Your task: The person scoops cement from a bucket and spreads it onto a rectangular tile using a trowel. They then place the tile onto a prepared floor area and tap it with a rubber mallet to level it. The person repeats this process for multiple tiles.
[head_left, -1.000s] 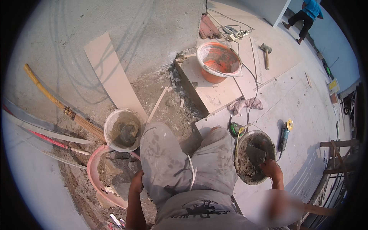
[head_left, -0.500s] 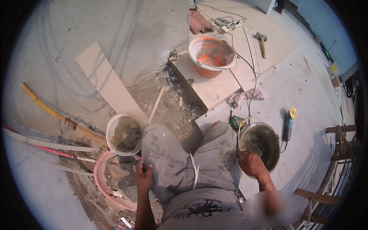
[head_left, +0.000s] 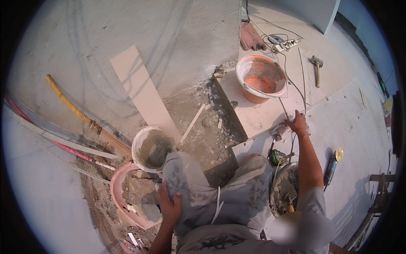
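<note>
My right hand (head_left: pixel 297 123) stretches forward with its fingers apart, over or beside a crumpled pale cloth (head_left: pixel 278 133) on the floor; whether it touches the cloth I cannot tell. My left hand (head_left: pixel 170 206) rests open against my left leg, holding nothing. By my right leg stands a dark bucket (head_left: pixel 274 186) of grey mortar, partly behind my right arm. A trowel (head_left: pixel 289 191) lies in it, its wooden handle toward me. Near my left knee, a white bucket (head_left: pixel 136 148) contains wet grey mix. A green-cased tool (head_left: pixel 277 156) sits just beyond the dark bucket.
An orange bucket (head_left: pixel 256 98) stands on the tiled step (head_left: pixel 249 120). Cables run to a power strip (head_left: pixel 287 45). A mallet (head_left: pixel 317 70) and an angle grinder (head_left: pixel 333 167) lie rightward. Leftward are a leaning tile strip (head_left: pixel 141 86), a yellow hose (head_left: pixel 63 98) and a pink curved rim (head_left: pixel 116 188).
My right hand has left the dark bucket and reached forward to the cloth; the trowel now shows in the bucket. My left hand stays by my leg. The view has shifted left.
</note>
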Tool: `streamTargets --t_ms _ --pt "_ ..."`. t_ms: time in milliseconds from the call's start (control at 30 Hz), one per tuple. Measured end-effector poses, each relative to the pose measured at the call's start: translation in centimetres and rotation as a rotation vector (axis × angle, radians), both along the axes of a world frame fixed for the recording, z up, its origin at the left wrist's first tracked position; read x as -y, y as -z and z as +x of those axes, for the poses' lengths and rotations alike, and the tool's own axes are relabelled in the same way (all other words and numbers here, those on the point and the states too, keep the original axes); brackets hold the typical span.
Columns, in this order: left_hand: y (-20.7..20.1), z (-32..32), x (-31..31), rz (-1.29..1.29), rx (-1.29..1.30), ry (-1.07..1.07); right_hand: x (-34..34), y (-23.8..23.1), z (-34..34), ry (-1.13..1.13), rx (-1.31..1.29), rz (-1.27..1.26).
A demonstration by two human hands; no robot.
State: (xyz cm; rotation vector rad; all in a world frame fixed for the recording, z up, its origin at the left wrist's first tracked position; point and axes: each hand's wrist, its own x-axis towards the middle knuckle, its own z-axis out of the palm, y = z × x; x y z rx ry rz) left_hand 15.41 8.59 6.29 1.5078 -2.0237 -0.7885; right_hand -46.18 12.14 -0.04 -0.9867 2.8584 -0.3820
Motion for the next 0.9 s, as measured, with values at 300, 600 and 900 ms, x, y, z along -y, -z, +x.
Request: streamTargets --t_ms 300,600,900 --pt "0.2 2.0 -3.1 -0.027 -0.121 -0.138 3.4 2.9 -3.8 0.017 0.086 0.198" --pt "0.2 2.2 -2.4 0.024 -0.123 -0.146 1.5 4.8 -6.9 0.030 0.110 0.033" --pt "-0.4 -0.3 -0.3 0.012 -0.072 -0.088 -3.2 1.6 -3.0 0.150 0.147 -0.022"
